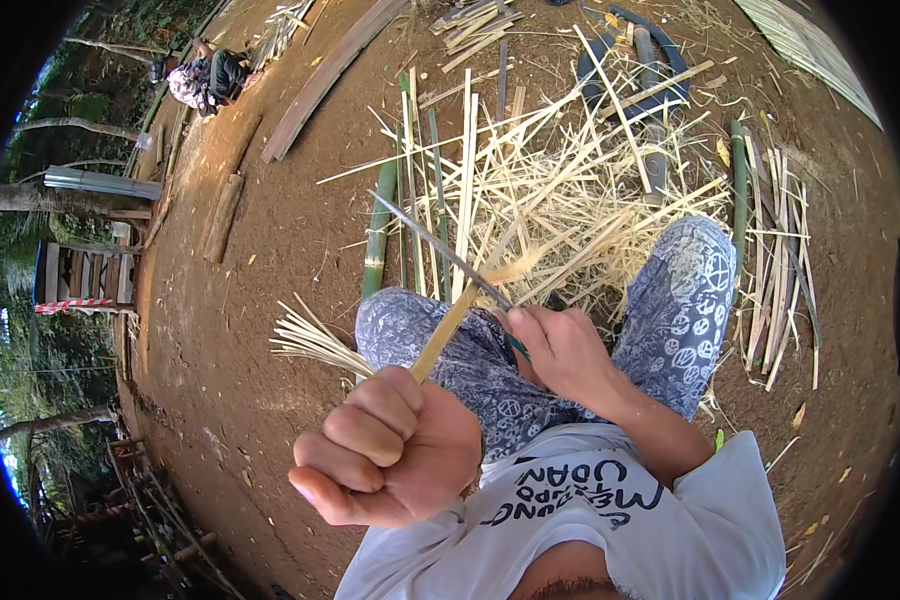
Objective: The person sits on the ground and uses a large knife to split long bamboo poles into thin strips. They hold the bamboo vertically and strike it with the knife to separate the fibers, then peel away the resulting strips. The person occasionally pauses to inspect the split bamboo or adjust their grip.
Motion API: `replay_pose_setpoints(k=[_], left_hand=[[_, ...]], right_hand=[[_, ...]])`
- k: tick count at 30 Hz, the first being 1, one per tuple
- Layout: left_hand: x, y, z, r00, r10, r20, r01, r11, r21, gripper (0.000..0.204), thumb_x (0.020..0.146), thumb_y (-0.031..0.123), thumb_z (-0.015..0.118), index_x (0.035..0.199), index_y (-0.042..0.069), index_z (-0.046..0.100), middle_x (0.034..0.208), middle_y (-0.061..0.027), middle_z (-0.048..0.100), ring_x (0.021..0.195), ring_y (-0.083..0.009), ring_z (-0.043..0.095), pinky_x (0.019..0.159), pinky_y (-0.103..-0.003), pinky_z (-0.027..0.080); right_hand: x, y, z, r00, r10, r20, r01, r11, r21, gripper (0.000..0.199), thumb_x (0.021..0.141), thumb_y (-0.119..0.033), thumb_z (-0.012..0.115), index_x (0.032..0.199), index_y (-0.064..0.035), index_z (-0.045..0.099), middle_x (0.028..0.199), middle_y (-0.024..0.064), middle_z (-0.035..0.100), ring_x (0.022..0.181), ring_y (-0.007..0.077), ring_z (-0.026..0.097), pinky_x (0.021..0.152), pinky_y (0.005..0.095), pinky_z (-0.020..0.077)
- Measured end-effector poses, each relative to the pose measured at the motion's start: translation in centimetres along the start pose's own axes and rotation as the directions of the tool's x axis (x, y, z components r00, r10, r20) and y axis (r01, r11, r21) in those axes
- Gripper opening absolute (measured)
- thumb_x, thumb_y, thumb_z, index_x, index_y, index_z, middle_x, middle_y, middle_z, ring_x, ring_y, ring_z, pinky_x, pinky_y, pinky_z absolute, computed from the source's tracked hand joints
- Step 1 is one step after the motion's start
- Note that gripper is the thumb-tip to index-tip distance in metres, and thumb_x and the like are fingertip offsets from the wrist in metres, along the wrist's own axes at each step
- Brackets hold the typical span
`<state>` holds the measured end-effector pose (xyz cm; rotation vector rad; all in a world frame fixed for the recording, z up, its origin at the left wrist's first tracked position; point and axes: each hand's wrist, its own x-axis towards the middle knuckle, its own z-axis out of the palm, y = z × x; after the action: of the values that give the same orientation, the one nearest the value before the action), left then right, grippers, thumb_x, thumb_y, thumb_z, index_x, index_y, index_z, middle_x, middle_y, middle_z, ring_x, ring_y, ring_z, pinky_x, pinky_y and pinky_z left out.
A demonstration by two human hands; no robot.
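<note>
My left hand (385, 450) is closed in a fist, raised close to the camera, around a narrow bamboo strip (442, 338). My right hand (560, 345) grips a knife (425, 233) whose long thin blade points up and to the left; only a bit of its dark green handle shows below the fingers. The blade crosses the upper part of the strip, and a pale frayed piece (515, 268) sticks out just beyond it. Both hands are over my bent legs in patterned blue-grey trousers (685, 290). Fingertips of the left hand are tucked in.
Beyond my knees lies a heap of bamboo shavings and strips (560, 190). Green bamboo poles (378, 240) flank it, with a strip bundle (320, 338) left and loose strips (775, 260) right. Farther off are a dark ring (595, 70), a plank (330, 75), a log (224, 218) and a person (208, 82).
</note>
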<state>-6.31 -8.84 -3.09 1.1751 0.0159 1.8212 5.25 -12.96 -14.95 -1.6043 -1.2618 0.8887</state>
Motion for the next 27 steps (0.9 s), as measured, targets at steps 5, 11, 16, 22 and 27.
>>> replay_pose_setpoints(k=[5,11,16,22,27], left_hand=[[-0.1,-0.3,0.2,0.999,-0.014,-0.049,0.011,0.998,-0.057,0.046,0.107,0.031,0.034,0.063,0.017,0.028,0.055,0.0050,0.025,0.050,-0.0079,0.018,0.049,-0.028,0.017],[1.8,0.1,-0.4,0.999,-0.016,-0.043,0.017,0.999,0.034,0.047,0.107,0.030,0.034,0.063,0.017,0.027,0.054,0.0052,0.023,0.049,-0.0077,0.016,0.048,-0.028,0.015],[1.3,0.3,-1.4,0.999,-0.014,0.049,0.013,1.000,0.026,0.045,0.109,0.034,0.029,0.067,0.016,0.030,0.055,0.0039,0.028,0.049,-0.0090,0.019,0.048,-0.028,0.019],[0.1,0.1,-1.6,0.999,0.006,0.038,-0.006,1.000,-0.016,0.045,0.109,0.036,0.026,0.070,0.016,0.032,0.057,0.0033,0.031,0.050,-0.0094,0.021,0.048,-0.028,0.020],[0.4,0.5,-1.7,0.996,-0.022,0.091,0.020,0.999,0.027,0.044,0.109,0.035,0.028,0.070,0.016,0.033,0.057,0.0033,0.031,0.049,-0.0096,0.020,0.048,-0.028,0.020]], right_hand=[[-2.1,-3.9,-0.6,0.962,-0.273,-0.007,0.272,0.952,0.140,0.037,0.100,-0.028,0.051,0.083,0.0027,0.064,0.060,0.0200,0.056,0.057,0.0416,0.059,0.054,0.0447,0.0457],[1.5,4.3,2.1,0.999,-0.035,-0.013,0.035,0.999,-0.021,0.044,0.100,-0.036,0.053,0.078,-0.0006,0.068,0.067,0.0242,0.063,0.065,0.0445,0.063,0.063,0.0531,0.0497],[1.7,3.7,2.1,0.994,0.112,0.002,-0.111,0.985,-0.132,0.054,0.101,-0.041,0.049,0.076,0.0023,0.068,0.066,0.0270,0.062,0.064,0.0456,0.063,0.063,0.0527,0.0498],[-1.3,-2.0,0.7,0.979,-0.201,0.034,0.199,0.979,0.051,0.042,0.101,-0.033,0.050,0.082,0.0015,0.065,0.060,0.0220,0.057,0.059,0.0420,0.061,0.054,0.0467,0.0461],[2.6,8.9,3.2,0.997,0.083,-0.008,-0.084,0.992,-0.092,0.060,0.102,-0.046,0.044,0.078,0.0046,0.066,0.058,0.0226,0.059,0.060,0.0429,0.062,0.064,0.0524,0.0497]])
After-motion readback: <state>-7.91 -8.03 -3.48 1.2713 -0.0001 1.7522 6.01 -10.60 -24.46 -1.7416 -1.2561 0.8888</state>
